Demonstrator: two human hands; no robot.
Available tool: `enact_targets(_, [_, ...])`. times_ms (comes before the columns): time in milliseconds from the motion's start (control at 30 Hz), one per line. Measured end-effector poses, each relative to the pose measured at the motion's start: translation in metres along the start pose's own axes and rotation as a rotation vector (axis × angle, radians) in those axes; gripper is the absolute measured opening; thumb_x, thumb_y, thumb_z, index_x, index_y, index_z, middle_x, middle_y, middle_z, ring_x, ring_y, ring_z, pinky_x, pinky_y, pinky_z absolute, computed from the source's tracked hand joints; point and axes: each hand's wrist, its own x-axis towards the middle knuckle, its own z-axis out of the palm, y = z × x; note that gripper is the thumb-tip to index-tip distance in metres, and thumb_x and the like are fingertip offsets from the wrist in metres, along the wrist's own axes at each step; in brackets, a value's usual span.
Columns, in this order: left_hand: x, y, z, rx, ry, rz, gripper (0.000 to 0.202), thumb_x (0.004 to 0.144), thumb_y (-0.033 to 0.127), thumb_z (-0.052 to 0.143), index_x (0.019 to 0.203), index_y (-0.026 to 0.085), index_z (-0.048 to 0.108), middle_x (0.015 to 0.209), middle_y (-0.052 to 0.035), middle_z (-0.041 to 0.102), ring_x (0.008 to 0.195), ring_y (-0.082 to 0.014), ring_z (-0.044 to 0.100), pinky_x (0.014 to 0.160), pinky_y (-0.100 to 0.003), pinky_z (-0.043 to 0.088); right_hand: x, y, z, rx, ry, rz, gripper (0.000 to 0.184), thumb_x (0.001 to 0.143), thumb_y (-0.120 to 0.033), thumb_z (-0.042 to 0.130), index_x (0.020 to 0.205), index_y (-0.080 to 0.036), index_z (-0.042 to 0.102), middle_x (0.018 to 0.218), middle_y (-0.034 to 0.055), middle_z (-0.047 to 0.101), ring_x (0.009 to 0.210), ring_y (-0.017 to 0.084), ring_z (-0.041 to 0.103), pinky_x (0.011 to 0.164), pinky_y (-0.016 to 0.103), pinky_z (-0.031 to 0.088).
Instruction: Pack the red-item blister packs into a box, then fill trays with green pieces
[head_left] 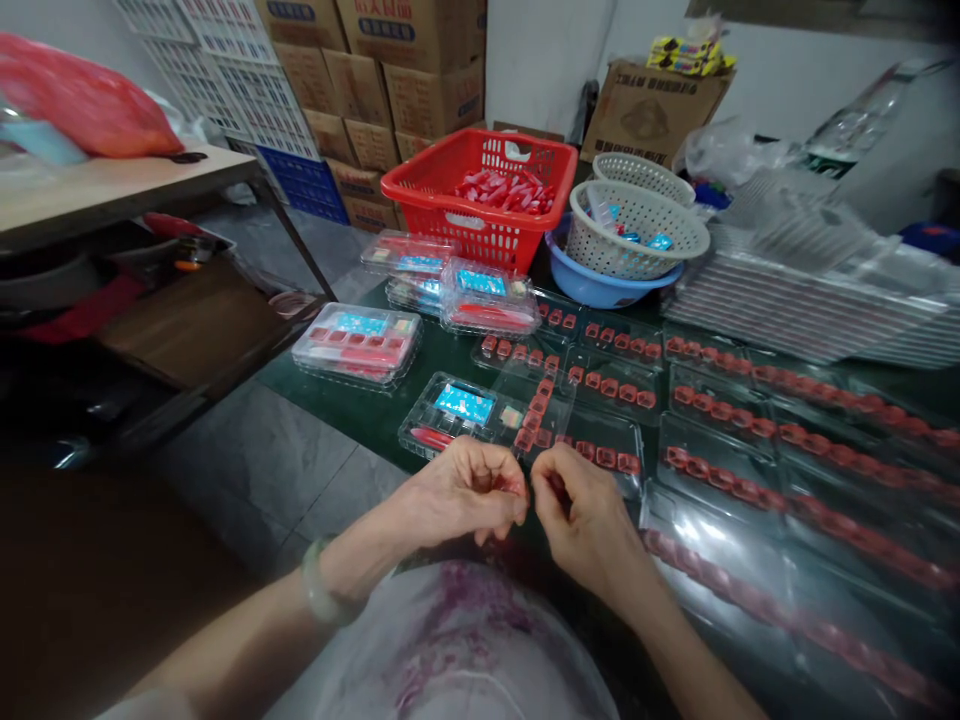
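My left hand (480, 488) and my right hand (583, 510) are close together over the near edge of the green table, fingertips pinched; whatever is between them is too small or hidden to make out. Just beyond them lies an open clear plastic box (424, 405) with a blue printed card (465, 404), a red pen-like item (432, 438) and a small pale block (512, 416). Its clear lid (559, 385) carries a row of small red cups (537, 408). To its left is a stack of filled clear boxes (356, 345).
A red basket (480, 226) of red-and-white pieces stands at the back, beside grey colanders (637, 228) over a blue basin (600, 285). Rows of open clear trays (720, 455) cover the right side, below stacked clear trays (810, 300). A wooden-topped table (150, 185) is at left.
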Motion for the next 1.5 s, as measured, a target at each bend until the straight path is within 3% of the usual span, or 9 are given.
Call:
enact_targets(100, [-0.001, 0.004, 0.000, 0.052, -0.002, -0.036, 0.007, 0.065, 0.016, 0.061, 0.067, 0.011, 0.057, 0.055, -0.0010, 0.055, 0.044, -0.0083, 0.048, 0.039, -0.017, 0.035, -0.001, 0.007, 0.000, 0.008, 0.103, 0.041, 0.011, 0.085, -0.015, 0.044, 0.078, -0.018, 0.052, 0.067, -0.0005, 0.052, 0.059, 0.011, 0.049, 0.057, 0.025, 0.036])
enact_targets(300, [0.001, 0.004, -0.007, 0.224, -0.094, 0.042, 0.006, 0.062, 0.007, 0.051, 0.064, 0.010, 0.056, 0.055, 0.0024, 0.049, 0.048, -0.0061, 0.043, 0.044, -0.017, 0.031, -0.003, -0.007, -0.010, 0.172, -0.132, -0.259, 0.034, 0.088, -0.008, 0.040, 0.111, -0.026, 0.057, 0.101, 0.0037, 0.055, 0.088, 0.011, 0.056, 0.073, 0.022, 0.044])
enact_targets(633, [0.003, -0.002, -0.018, 0.271, -0.301, -0.013, 0.007, 0.060, 0.006, 0.051, 0.059, 0.012, 0.048, 0.053, 0.0042, 0.041, 0.048, -0.0048, 0.035, 0.041, -0.016, 0.026, -0.005, -0.008, -0.006, -0.006, -0.253, -0.356, 0.022, 0.084, -0.004, 0.041, 0.092, -0.018, 0.057, 0.091, 0.0034, 0.058, 0.082, 0.012, 0.055, 0.071, 0.024, 0.044])
enact_targets(767, [0.000, 0.000, -0.016, 0.311, -0.273, -0.020, 0.006, 0.058, 0.005, 0.051, 0.061, 0.011, 0.053, 0.054, 0.0029, 0.047, 0.049, -0.0057, 0.040, 0.042, -0.015, 0.030, -0.004, -0.001, 0.001, -0.119, -0.137, -0.347, 0.017, 0.084, -0.008, 0.041, 0.090, -0.018, 0.053, 0.089, 0.0047, 0.056, 0.083, 0.015, 0.054, 0.069, 0.027, 0.043])
enact_targets(967, [-0.006, -0.002, -0.010, 0.153, -0.207, -0.147, 0.011, 0.061, 0.015, 0.066, 0.066, 0.009, 0.059, 0.057, -0.0007, 0.055, 0.048, -0.0064, 0.044, 0.045, -0.017, 0.034, 0.008, 0.024, -0.001, 0.013, 0.261, -0.093, 0.009, 0.087, -0.013, 0.044, 0.086, -0.020, 0.050, 0.078, 0.0014, 0.053, 0.070, 0.012, 0.054, 0.063, 0.025, 0.043])
enact_targets(1067, [-0.007, -0.004, -0.011, 0.021, -0.128, -0.104, 0.019, 0.067, 0.024, 0.071, 0.075, 0.009, 0.063, 0.062, -0.0022, 0.057, 0.050, -0.0072, 0.047, 0.045, -0.017, 0.036, 0.006, 0.022, -0.007, 0.347, 0.221, 0.122, 0.009, 0.090, -0.020, 0.042, 0.092, -0.022, 0.051, 0.070, -0.0029, 0.052, 0.055, 0.009, 0.051, 0.050, 0.022, 0.041])
enact_targets(1200, [-0.005, -0.011, -0.017, -0.300, 0.022, -0.032, 0.023, 0.075, 0.031, 0.067, 0.088, 0.011, 0.068, 0.078, -0.0075, 0.061, 0.063, -0.0113, 0.055, 0.049, -0.019, 0.042, -0.005, 0.014, -0.005, 0.667, 0.102, 0.213, 0.016, 0.091, -0.021, 0.040, 0.085, -0.021, 0.056, 0.070, -0.0030, 0.051, 0.052, 0.008, 0.049, 0.046, 0.021, 0.037])
enact_targets(1333, [-0.003, -0.019, -0.020, -0.560, 0.161, -0.038, 0.025, 0.070, 0.028, 0.074, 0.088, 0.012, 0.069, 0.076, -0.0051, 0.059, 0.061, -0.0073, 0.052, 0.047, -0.014, 0.035, -0.010, 0.006, 0.004, 0.816, -0.004, 0.241, 0.012, 0.090, -0.024, 0.046, 0.088, -0.021, 0.058, 0.068, -0.0038, 0.051, 0.051, 0.007, 0.049, 0.050, 0.022, 0.037])
enact_targets(1500, [-0.003, -0.021, -0.016, -0.456, 0.165, 0.035, 0.020, 0.072, 0.030, 0.072, 0.082, 0.013, 0.069, 0.068, -0.0041, 0.060, 0.053, -0.0062, 0.048, 0.044, -0.016, 0.029, -0.002, -0.005, 0.011, 0.787, 0.013, 0.287, 0.014, 0.085, -0.032, 0.057, 0.085, -0.019, 0.061, 0.067, -0.0037, 0.055, 0.048, 0.006, 0.050, 0.050, 0.022, 0.038])
